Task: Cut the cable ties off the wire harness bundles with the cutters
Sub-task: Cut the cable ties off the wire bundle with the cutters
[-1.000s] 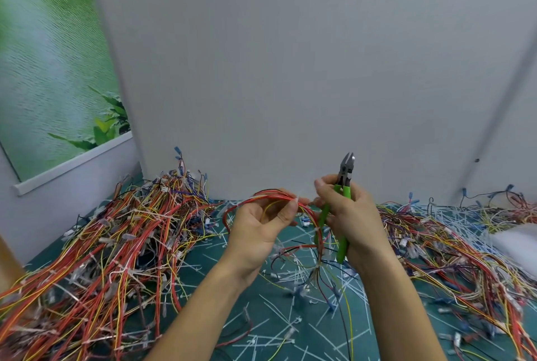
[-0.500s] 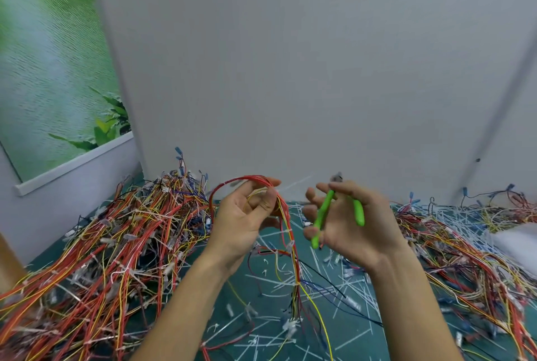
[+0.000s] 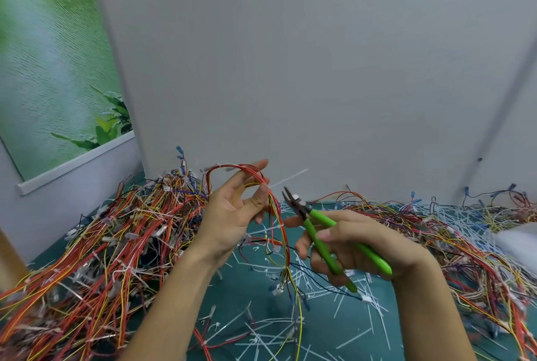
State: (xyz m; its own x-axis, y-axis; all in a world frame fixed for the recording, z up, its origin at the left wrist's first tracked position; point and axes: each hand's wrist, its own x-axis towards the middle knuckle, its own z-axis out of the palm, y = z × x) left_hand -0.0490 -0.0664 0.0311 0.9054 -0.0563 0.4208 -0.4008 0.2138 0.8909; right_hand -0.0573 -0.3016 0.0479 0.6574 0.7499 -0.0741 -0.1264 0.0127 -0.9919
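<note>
My left hand holds up a looped wire harness of red, orange and yellow wires, pinched between thumb and fingers, with its loose ends hanging toward the mat. A white cable tie tail sticks out to the right from the loop near my fingertips. My right hand grips the green-handled cutters, whose dark jaws are slightly parted and point up-left. The jaw tips sit just right of the harness, close to the tie but apart from it.
A big heap of tied harnesses fills the left of the green mat. Another wire pile lies at the right. Several cut white ties litter the mat between them. A grey partition wall stands close behind.
My left hand raised the harness loop and opened its fingers somewhat. My right hand dropped lower and turned the cutters from upright, through a hidden-jaw position, to point up-left at the harness.
</note>
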